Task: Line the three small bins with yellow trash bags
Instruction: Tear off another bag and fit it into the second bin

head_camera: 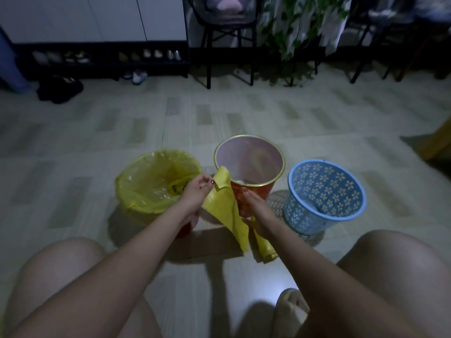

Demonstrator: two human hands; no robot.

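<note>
- The left hand pinches the upper corner of a folded yellow plastic trash bag just before the red round bin with a gold rim; the right hand grips the bag lower down
- The leftmost bin, already lined in yellow plastic, is done; the blue perforated flower-pattern basket is bare
- Risk, as I judge it: the thin film may cling shut and tear if pulled apart hard, or tip the light red bin
- Pale tiled floor, dim room; shoe rack, chair legs and leafy plant behind
</note>
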